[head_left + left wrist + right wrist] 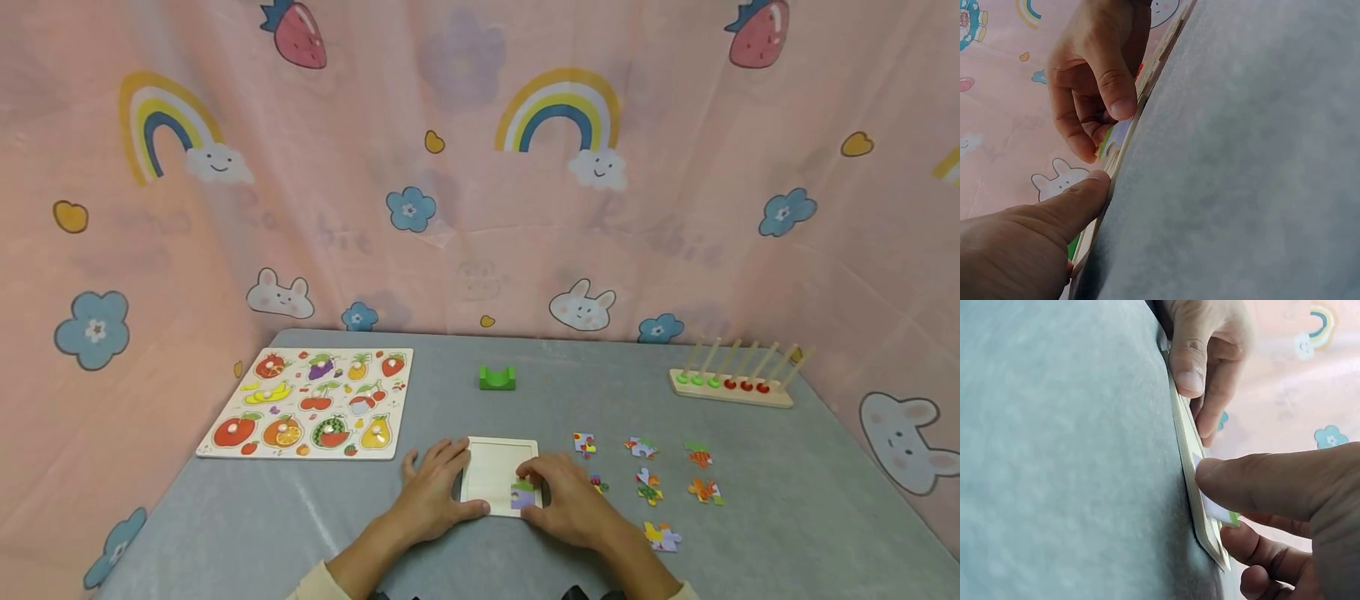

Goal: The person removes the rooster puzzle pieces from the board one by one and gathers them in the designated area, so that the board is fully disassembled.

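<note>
A square wooden puzzle tray (486,467) with a raised rim lies in front of me on the table. My left hand (430,493) holds it at the left, thumb at the front rim and fingers along the left side. In the tray's front right corner sits a purple and green jigsaw piece (522,498). My right hand (567,497) pinches this piece between thumb and fingers. The right wrist view shows the thumb against the purple face of the piece (1217,511) and a fingertip by its green edge. The rest of the tray's floor is bare wood.
Several loose jigsaw pieces (648,486) lie right of the tray. A fruit peg puzzle board (401,400) is at the left. Behind the tray stands a green block (497,380); a wooden peg rack (780,399) with green and red beads is at the back right.
</note>
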A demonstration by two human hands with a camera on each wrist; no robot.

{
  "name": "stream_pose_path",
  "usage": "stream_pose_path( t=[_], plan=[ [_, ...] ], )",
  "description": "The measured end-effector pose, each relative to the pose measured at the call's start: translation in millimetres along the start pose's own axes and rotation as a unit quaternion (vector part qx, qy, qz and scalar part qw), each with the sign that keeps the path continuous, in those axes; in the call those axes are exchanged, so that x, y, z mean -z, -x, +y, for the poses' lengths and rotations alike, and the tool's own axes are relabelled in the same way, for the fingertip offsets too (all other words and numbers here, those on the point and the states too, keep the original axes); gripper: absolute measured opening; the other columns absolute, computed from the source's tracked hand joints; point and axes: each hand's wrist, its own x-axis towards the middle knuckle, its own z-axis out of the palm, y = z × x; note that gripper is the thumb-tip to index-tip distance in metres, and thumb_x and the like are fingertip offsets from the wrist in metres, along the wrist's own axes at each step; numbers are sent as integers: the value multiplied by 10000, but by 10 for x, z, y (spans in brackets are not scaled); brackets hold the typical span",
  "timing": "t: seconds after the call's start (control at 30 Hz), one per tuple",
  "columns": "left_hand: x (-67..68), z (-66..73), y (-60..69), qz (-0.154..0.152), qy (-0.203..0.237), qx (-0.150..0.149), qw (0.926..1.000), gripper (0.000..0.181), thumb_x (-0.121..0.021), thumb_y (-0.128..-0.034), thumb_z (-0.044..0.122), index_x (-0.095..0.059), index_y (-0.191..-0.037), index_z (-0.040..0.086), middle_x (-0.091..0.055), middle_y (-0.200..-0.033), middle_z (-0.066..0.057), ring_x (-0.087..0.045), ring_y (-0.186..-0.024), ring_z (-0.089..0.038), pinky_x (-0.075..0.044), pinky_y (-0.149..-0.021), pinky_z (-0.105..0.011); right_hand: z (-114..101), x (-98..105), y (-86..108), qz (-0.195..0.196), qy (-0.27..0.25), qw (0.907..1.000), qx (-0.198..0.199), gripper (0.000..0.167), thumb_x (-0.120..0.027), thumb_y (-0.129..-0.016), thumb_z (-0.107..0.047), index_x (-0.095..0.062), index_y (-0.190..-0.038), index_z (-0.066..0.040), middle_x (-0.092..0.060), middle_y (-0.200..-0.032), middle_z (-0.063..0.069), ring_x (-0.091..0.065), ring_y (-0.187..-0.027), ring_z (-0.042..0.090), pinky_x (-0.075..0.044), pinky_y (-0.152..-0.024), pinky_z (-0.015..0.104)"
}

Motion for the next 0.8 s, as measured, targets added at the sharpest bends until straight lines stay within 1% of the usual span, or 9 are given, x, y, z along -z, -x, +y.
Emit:
stream_pose_path(
  t=[0.07, 0.23, 0.37, 0.5, 0.6, 0.73, 0.8],
  plan=[
    [-2, -1, -1, -3, -9, 5, 10000, 758, -788, -737, 500, -582, -1311, 48, -470, -1428, -70, -346, -1330, -312, -111, -982, -681, 5, 1, 0, -14, 5, 10000, 53, 348, -813, -708, -147, -645, -1013, -133, -513, -876, -99, -457, -901, 141, -375, -825, 439],
    [-4, -7, -1, 19, -22, 5, 10000, 753, -791, -733, 497, -587, -1305, 53, -472, -1426, -69, -348, -1329, -310, -112, -983, -678, 1, 10, -9, -107, 19, 9999, 25, 342, -805, -725, -137, -652, -1030, -115, -529, -902, -88, -463, -925, 146, -383, -840, 438],
    [-3, -5, -2, 40, -48, -8, 10000, 751, -790, -730, 503, -590, -1302, 58, -474, -1425, -66, -353, -1325, -311, -118, -982, -677, -29, 61, -10, -171, -237, 9996, 22, 340, -793, -747, -105, -653, -1056, -91, -543, -926, -73, -479, -938, 166, -368, -870, 470],
    [-3, 2, -5, 28, -66, -6, 10000, 757, -787, -733, 507, -586, -1307, 57, -473, -1425, -69, -352, -1327, -313, -122, -979, -682, -75, 155, 18, -197, -585, 9981, 37, 345, -786, -781, -92, -646, -1097, -97, -536, -944, -93, -498, -932, 170, -392, -863, 449],
    [0, 5, -5, 3, -62, 18, 10000, 764, -788, -736, 504, -579, -1318, 54, -471, -1427, -70, -349, -1330, -312, -121, -979, -683, -101, 243, 44, -113, -727, 9969, 275, 360, -780, -790, -63, -639, -1119, -94, -540, -962, -107, -513, -925, 161, -434, -846, 408],
    [4, 9, -3, -11, -40, 28, 10000, 765, -791, -738, 495, -575, -1323, 52, -470, -1428, -71, -346, -1331, -314, -115, -978, -683, -100, 376, 83, 98, -766, 9930, 890, 393, -781, -773, -8, -635, -1128, -92, -580, -998, -84, -531, -909, 137, -467, -810, 364],
    [4, 8, -1, -4, -33, 24, 10000, 760, -792, -737, 492, -578, -1320, 54, -472, -1426, -71, -347, -1329, -314, -112, -977, -684, -97, 441, 106, 174, -766, 9914, 1046, 417, -786, -766, -3, -633, -1137, -115, -600, -1021, -74, -532, -906, 127, -468, -792, 352]
  ],
)
